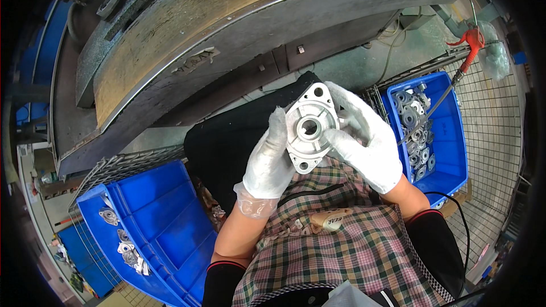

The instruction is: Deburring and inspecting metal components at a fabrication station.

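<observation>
A silvery cast metal flange (311, 108) with a round bore in its middle and holes at both ends is held up before my body. My left hand (269, 156), in a white glove, grips its left edge with the thumb up along the side. On the other side my right hand (369, 146), also white-gloved, holds the right edge, its thumb on the face and its fingers around the back. The flange stands tilted, its ribbed face toward me; its rear is hidden. Below it lies my checked apron (341, 244).
At right, a blue bin (452, 136) holds many similar metal parts, inside a wire cage (489, 113). A red air gun (471, 40) hangs above it. Another blue bin (165, 216) at lower left has several parts along its side. A worn workbench (227, 8) spans the far side.
</observation>
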Action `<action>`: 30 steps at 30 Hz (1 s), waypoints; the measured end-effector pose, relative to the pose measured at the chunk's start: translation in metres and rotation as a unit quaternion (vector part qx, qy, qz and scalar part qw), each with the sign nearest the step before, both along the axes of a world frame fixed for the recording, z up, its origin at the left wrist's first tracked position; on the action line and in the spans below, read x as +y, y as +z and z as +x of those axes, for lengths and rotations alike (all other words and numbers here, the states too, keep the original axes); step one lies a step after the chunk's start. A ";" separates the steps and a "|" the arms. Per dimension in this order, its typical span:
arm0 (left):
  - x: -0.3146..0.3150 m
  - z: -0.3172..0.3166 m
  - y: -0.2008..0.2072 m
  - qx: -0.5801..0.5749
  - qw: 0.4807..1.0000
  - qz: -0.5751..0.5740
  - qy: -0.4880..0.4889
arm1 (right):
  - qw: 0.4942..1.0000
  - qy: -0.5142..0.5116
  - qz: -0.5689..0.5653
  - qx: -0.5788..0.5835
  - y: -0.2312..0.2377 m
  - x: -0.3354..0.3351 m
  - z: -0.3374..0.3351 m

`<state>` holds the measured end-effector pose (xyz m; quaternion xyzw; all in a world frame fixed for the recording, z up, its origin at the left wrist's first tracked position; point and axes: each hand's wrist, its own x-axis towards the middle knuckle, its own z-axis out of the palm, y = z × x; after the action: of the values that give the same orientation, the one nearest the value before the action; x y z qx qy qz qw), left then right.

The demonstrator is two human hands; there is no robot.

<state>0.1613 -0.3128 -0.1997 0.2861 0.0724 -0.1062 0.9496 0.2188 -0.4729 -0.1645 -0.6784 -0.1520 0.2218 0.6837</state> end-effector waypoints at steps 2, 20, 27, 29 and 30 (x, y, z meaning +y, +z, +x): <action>0.000 0.001 0.002 0.005 1.000 0.005 0.001 | 0.999 0.005 0.008 0.031 0.000 0.001 0.001; -0.005 0.000 0.005 0.069 0.989 0.114 0.064 | 0.993 -0.007 0.020 0.112 -0.009 0.006 0.003; -0.002 -0.005 0.010 0.063 0.991 0.109 0.041 | 0.992 0.008 0.027 0.122 -0.012 0.005 0.005; -0.002 -0.005 0.012 0.043 0.988 0.137 0.054 | 0.990 0.018 0.008 0.140 -0.007 0.005 0.006; -0.003 -0.005 0.013 0.043 0.988 0.137 0.053 | 0.990 0.018 0.008 0.140 -0.007 0.005 0.006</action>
<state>0.1565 -0.3153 -0.1865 0.4041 0.1417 -0.0568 0.9019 0.2253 -0.4678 -0.1713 -0.6325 -0.0684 0.3254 0.6996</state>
